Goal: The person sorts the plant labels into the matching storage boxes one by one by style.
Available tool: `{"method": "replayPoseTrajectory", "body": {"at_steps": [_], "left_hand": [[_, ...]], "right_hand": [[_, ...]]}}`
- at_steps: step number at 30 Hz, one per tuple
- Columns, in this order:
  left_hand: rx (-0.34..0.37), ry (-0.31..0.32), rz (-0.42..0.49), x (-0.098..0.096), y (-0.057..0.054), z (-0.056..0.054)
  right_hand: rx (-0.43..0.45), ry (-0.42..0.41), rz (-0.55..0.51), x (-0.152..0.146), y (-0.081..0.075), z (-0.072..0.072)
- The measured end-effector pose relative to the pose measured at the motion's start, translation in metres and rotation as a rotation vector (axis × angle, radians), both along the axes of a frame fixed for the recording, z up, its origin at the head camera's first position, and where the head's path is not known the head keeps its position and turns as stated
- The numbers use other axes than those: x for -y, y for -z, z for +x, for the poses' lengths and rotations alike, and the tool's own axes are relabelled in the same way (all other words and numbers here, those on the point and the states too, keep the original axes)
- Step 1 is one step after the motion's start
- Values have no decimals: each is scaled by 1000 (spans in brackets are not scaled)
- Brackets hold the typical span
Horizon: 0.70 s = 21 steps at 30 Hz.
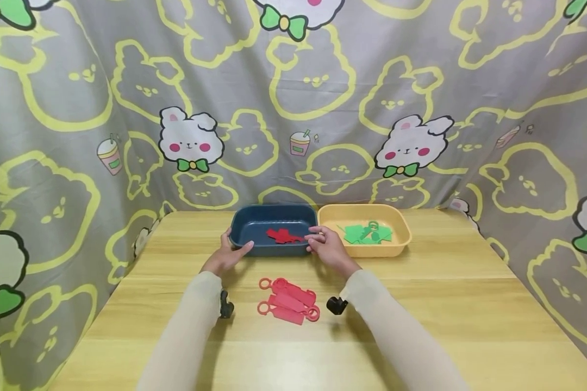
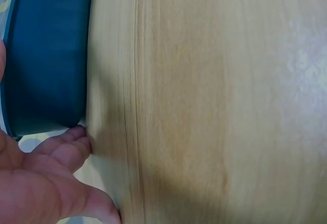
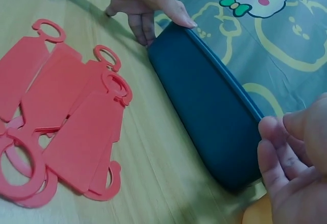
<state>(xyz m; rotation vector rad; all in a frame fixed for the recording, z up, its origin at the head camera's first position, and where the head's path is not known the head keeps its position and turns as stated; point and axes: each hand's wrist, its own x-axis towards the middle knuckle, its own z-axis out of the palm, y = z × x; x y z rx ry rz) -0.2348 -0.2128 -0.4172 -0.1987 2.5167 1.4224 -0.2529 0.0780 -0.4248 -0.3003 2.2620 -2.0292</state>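
Observation:
A dark blue bin (image 1: pixel 274 250) stands at the back of the table with several flat red pieces (image 1: pixel 282 235) inside. At its left end my left hand (image 1: pixel 227 256) grips the front corner, thumb over the front rim and fingers along the side. My right hand (image 1: pixel 330 247) is at the opposite end, its fingertips (image 3: pixel 271 165) touching the bin's corner and its thumb side raised. In front of the bin, between my forearms, lies a loose pile of red tags (image 1: pixel 288 301) with open ring hooks at their ends, seen large in the right wrist view.
A yellow bin (image 1: pixel 396 250) stands right beside the blue one, holding several flat green pieces (image 1: pixel 367 233). Behind both bins hangs a grey patterned curtain (image 1: pixel 318 179). The wooden table (image 1: pixel 460 309) extends toward me on both sides.

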Motion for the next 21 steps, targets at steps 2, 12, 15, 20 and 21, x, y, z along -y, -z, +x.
{"method": "replayPoseTrajectory", "body": {"at_steps": [2,12,15,20,21], "left_hand": [[3,-3,3,1,-1,0],[-8,15,-1,4,-3,0],[-7,22,0,4,-2,-1],[1,28,-11,6,0,-3],[2,28,-10,6,1,-3]], "right_hand": [[-6,-3,13,1,0,1],[-135,-153,390,0,1,15],[-174,-227,488,0,0,22],[-200,-376,599,2,2,31],[-200,-405,615,2,3,32]]}}
